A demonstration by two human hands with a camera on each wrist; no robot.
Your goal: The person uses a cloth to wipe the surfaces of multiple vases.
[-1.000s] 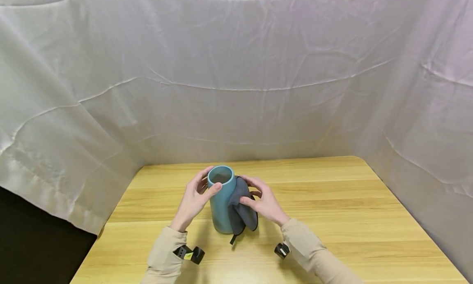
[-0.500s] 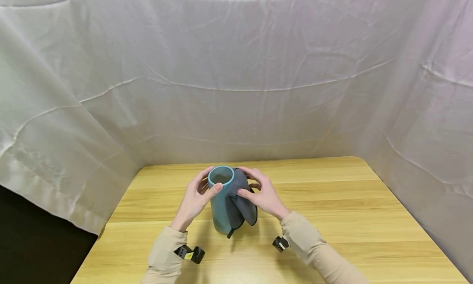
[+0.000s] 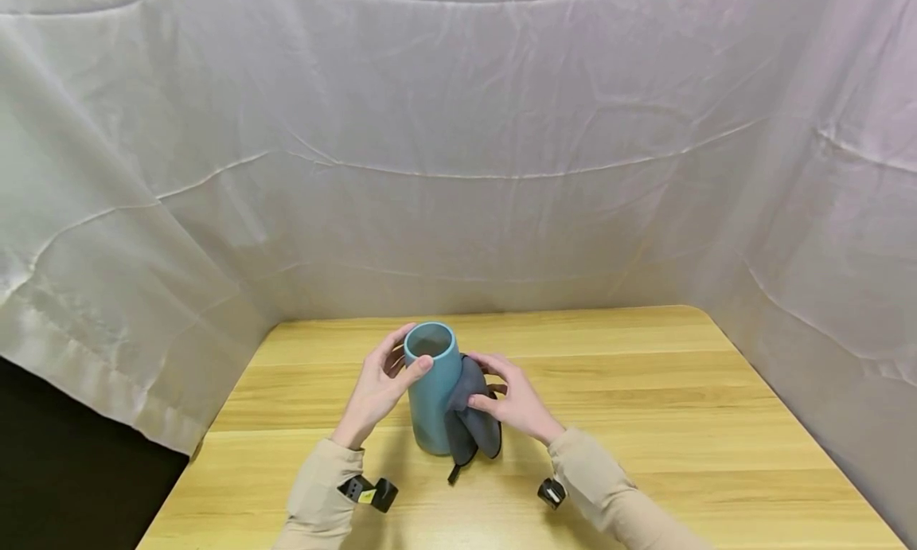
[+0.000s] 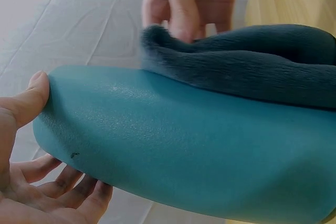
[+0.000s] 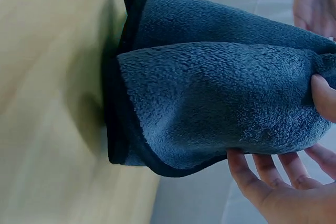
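A tall blue vase (image 3: 428,419) with an open round mouth stands upright on the wooden table. My left hand (image 3: 374,392) grips it near the rim, thumb on the near side and fingers round the left. On the vase's right side my right hand (image 3: 519,403) holds a folded dark grey cloth (image 3: 478,429) against the wall, thumb in front and fingers behind. In the right wrist view the fluffy cloth (image 5: 210,98) shows a black edging and a loop. A small dark mark shows on the vase (image 4: 157,129) near the left fingers in the left wrist view.
The light wooden table (image 3: 645,423) extends on both sides of the vase. Pale grey fabric (image 3: 458,216) hangs behind it and at the sides. A black area (image 3: 64,462) lies beyond the table's left edge. Small black cameras sit on both wrists.
My right hand has slid the cloth up toward the rim and then back down along the vase's right side, slightly lower than at first. The left hand and vase have stayed in place.
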